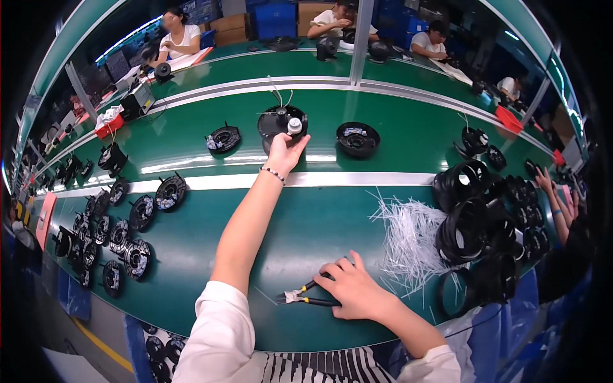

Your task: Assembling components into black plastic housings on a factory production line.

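My left hand (285, 153) reaches out to the far strip of the bench and grips the near rim of a round black housing (265, 121). A white cylindrical part (294, 125) sits in that housing, and thin pale wires rise from it. Close to me, my right hand (355, 288) is curled over a pair of diagonal cutters (295, 296) with black and yellow handles. Their jaws point left and the handles are spread. A thin white strip lies by the jaws. Part of the grip is hidden beneath the hand.
A black round part (358, 139) and a smaller one (223, 139) flank the housing. Several black round parts (137, 258) cover the left side. A heap of white plastic strips (412, 239) lies right, beside stacked black rings (463, 230). Co-workers sit across; another person's hands (557, 198) show far right.
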`<action>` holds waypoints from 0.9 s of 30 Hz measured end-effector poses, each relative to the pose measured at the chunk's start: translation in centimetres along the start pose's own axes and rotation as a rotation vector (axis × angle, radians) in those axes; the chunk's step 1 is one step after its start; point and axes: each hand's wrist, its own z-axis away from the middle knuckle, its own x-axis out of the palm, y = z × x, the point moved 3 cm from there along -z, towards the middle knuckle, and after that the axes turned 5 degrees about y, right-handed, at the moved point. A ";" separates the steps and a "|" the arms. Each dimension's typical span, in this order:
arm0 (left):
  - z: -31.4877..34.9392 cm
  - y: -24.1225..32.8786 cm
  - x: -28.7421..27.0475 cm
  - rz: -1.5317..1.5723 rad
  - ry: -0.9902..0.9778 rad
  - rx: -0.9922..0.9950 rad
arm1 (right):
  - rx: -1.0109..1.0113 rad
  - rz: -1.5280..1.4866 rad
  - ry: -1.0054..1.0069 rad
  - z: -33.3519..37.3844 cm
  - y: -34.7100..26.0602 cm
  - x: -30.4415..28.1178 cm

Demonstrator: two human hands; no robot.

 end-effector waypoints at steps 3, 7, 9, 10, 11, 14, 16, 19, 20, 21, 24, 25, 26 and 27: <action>1.3 0.1 -2.0 -0.097 -0.110 0.080 | 0.046 -0.119 0.011 1.4 0.1 -0.9; 8.6 1.3 -1.4 -0.399 -0.180 0.123 | 0.124 -0.806 0.301 4.0 1.8 -3.8; 11.5 1.2 -1.1 -0.550 -0.245 0.099 | 0.024 -0.779 0.708 4.0 3.4 -6.5; 13.3 1.2 -0.8 -0.637 -0.263 0.145 | 0.086 -0.719 0.823 3.5 3.8 -7.9; 14.1 1.1 -1.0 -0.676 -0.282 0.136 | 0.118 -0.515 0.903 2.5 3.6 -9.8; 16.3 -0.1 -0.9 -0.752 -0.320 0.097 | 0.194 0.153 1.068 -0.1 3.7 -11.7; 17.1 -1.0 -1.0 -0.786 -0.324 0.078 | 0.225 0.286 1.069 -1.4 4.5 -11.6; 17.5 -1.8 -1.8 -0.823 -0.336 -0.026 | 0.249 0.364 1.003 -2.1 4.5 -10.8; 17.6 -2.0 -1.7 -0.820 -0.340 -0.031 | 0.264 0.363 0.964 -2.2 4.4 -10.5; 17.9 -2.0 -1.7 -0.826 -0.343 -0.042 | 0.268 0.382 0.951 -2.3 4.1 -10.2; 18.1 -2.0 -1.9 -0.842 -0.352 -0.066 | 0.313 0.416 0.935 -2.5 4.1 -9.9; 18.1 -2.0 -2.0 -0.853 -0.358 -0.074 | 0.315 0.414 0.933 -2.6 4.1 -9.9; 18.0 -2.0 -2.0 -0.853 -0.355 -0.078 | 0.325 0.419 0.950 -2.7 4.0 -9.9; 18.1 -2.2 -1.9 -0.867 -0.363 -0.081 | 0.336 0.429 0.968 -2.6 4.1 -10.0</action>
